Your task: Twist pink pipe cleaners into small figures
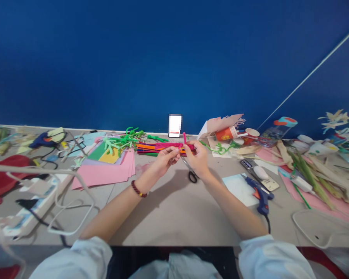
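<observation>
My left hand (164, 161) and my right hand (196, 157) pinch a magenta pipe cleaner (184, 140) between them, with its end sticking upward. Below my right hand, a pair of scissors (190, 172) with black finger loops points its metal blades toward my left hand. I cannot tell whether those scissors rest on the table or touch my palm. Just behind my hands lies a bundle of multicoloured pipe cleaners (159, 148). A dark bead bracelet (139, 189) circles my left wrist.
Green twisted pipe cleaners (128, 140) lie on pink and coloured paper sheets (104, 172) at the left. A blue glue gun (260, 195) stands at the right, with an orange paper cup (227, 133) behind it. A power strip (35, 205) and white cables lie at the near left.
</observation>
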